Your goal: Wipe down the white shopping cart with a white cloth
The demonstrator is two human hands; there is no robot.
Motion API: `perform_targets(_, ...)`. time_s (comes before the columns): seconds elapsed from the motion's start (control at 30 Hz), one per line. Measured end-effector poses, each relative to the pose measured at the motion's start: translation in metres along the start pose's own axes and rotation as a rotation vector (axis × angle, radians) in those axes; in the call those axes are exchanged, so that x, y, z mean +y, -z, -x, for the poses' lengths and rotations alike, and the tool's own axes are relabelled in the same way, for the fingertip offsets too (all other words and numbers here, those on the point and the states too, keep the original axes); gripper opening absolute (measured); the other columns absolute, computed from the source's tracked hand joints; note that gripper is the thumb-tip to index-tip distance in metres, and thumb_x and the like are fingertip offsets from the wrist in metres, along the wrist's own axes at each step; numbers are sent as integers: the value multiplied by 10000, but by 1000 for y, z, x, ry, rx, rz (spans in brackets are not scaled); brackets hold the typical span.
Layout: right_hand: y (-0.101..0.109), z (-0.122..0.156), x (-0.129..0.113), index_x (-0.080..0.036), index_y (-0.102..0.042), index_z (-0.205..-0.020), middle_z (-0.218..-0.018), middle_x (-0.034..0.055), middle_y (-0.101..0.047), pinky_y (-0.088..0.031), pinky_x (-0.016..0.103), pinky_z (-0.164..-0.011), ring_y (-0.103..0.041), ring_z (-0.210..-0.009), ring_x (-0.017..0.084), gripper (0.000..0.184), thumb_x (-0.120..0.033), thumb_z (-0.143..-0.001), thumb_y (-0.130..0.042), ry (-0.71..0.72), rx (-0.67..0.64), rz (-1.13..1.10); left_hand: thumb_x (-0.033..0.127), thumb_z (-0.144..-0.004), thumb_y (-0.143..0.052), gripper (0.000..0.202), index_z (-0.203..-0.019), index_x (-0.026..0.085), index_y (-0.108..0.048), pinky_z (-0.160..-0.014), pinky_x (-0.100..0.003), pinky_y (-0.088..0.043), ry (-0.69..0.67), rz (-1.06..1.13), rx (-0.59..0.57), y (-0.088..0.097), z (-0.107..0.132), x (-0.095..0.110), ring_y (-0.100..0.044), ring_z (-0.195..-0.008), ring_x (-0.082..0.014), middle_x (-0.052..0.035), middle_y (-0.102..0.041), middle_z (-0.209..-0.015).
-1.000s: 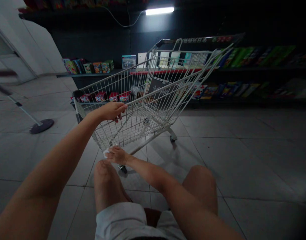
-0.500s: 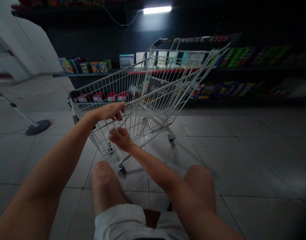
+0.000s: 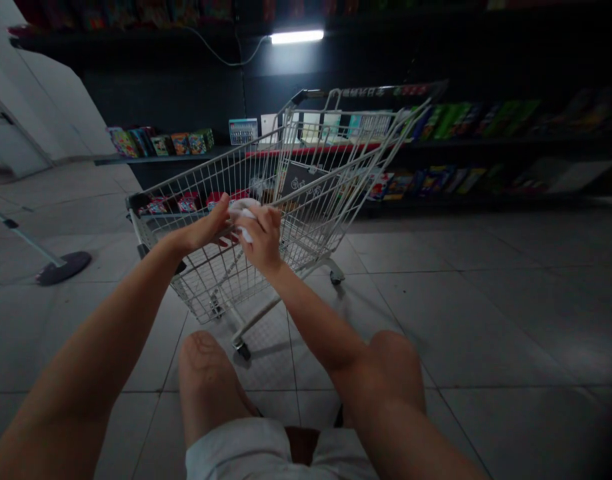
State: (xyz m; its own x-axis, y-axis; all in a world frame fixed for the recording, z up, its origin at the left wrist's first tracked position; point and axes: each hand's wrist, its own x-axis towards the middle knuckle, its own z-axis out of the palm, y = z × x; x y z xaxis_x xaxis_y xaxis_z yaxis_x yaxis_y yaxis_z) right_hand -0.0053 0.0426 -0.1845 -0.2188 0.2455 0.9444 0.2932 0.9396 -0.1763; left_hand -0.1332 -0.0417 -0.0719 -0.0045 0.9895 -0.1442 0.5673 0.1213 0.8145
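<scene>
In front of me stands a wire shopping cart (image 3: 201,280), its dark handle (image 3: 381,92) at the far right. My left hand (image 3: 203,230) is closed over the near top rail, thumb raised and fingers partly hidden behind the wires. Close beside it, my right hand (image 3: 263,240) grips a crumpled white cloth (image 3: 245,205) against the same rail. The cloth also lies near the left fingertips; I cannot tell whether they touch it. A dark panel with white symbols (image 3: 306,187) shows at the cart's rear end.
Behind the cart run dark shelves with small colourful boxes (image 3: 181,143), books (image 3: 311,127) and green packages (image 3: 451,120). A light tube (image 3: 297,37) glows above. To the left, a post on a round base (image 3: 63,268) stands on the tiled floor (image 3: 511,320). My knees are close to the cart.
My right hand has risen with the white cloth from the cart's lower side wires to the top rail. My left hand has shifted slightly left, its thumb now raised.
</scene>
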Motion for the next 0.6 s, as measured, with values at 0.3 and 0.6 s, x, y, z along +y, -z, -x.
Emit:
perform_targets(0.3, -14, 165, -10, -205, -714, -875, -1044, 30, -682, -444, 335, -958, -539, -962, 157, 217, -68, -856, -547, 70, -496, -87, 785, -848, -177, 891, -1415, 165, -472, -796, -384, -545, 24, -78, 20, 2, 3, 3, -674, -995, -291, -203, -679, -1229)
perform_targets(0.6, 32, -2, 37, -219, -674, -1035, -1266, 90, -478, -379, 492, -1075, -435, -1230, 258, 244, -188, -910, -466, -221, 101, 41, 573, -903, -340, 496, -1092, 180, -577, -771, -338, -550, -20, -279, -8, -6, 0, 2, -679, -904, -221, -144, -699, -1094)
